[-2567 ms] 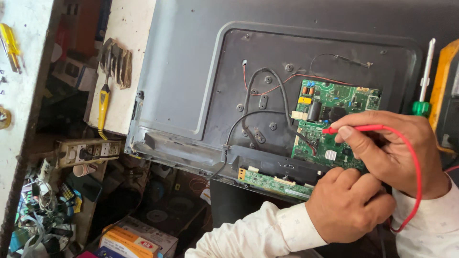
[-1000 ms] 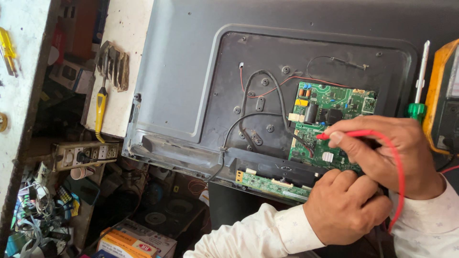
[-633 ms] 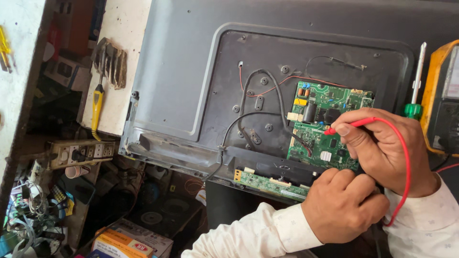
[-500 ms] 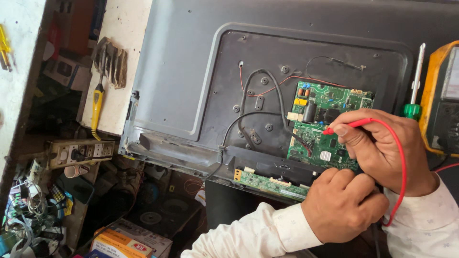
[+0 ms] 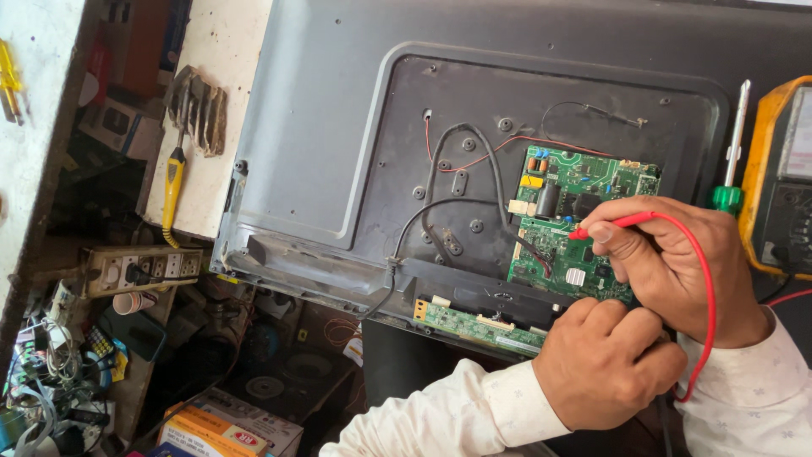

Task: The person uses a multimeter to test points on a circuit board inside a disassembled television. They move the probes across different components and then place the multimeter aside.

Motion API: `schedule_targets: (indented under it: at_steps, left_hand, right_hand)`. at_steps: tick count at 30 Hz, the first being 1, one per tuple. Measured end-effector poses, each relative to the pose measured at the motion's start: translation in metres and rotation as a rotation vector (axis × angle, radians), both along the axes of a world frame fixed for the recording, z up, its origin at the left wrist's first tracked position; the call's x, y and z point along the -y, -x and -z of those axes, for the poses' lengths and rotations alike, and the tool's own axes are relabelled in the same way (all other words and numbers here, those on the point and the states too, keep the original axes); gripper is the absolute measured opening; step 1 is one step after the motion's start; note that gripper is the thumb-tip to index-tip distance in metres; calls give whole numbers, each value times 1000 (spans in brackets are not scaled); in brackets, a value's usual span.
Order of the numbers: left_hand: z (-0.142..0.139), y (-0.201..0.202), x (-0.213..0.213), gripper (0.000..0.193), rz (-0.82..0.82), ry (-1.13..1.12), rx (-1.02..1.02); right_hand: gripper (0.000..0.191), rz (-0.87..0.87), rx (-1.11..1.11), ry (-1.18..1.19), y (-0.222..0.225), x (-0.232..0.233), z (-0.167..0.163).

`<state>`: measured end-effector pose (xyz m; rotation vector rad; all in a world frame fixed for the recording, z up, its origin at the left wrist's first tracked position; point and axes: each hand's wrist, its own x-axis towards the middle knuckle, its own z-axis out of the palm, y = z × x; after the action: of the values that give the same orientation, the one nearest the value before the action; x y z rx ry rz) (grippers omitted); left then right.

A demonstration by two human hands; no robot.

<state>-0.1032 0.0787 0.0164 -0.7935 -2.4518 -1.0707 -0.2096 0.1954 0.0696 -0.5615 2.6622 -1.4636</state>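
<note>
**Red probe on the green board**

The right hand (image 5: 677, 271) pinches a red probe (image 5: 605, 226), tip on the green board (image 5: 575, 228), which is fixed to the back of a grey panel (image 5: 338, 127). The left hand (image 5: 605, 364) is curled in a fist just below the board; what it grips is hidden. A narrow strip board (image 5: 478, 326) sits at the panel's lower edge. A yellow meter (image 5: 782, 178) is cut off at right, beside a green-handled screwdriver (image 5: 732, 161). Left, a cluttered shelf holds a power strip (image 5: 144, 269).

Both arms wear cream long sleeves (image 5: 457, 415) with faint small motifs.
</note>
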Motion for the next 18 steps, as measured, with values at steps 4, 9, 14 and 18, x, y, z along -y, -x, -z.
schedule_targets:
  at_steps: [4, 9, 14, 18]
  left_hand:
    - [-2, 1, 1, 15, -10, 0, -17]
    - [0, 1, 1, 11, 0, -9, -4]
    - [3, 0, -1, 11, 2, -13, 0]
    - [3, -1, 0, 15, 5, -11, 2]
  right_hand:
    - [13, -2, 56, 18, 0, -1, 1]
    - [12, 1, 46, -17, 1, 0, 2]
    - [12, -14, -4, -17, 2, 2, 2]
    - [10, 5, 36, -32, 2, 3, 2]
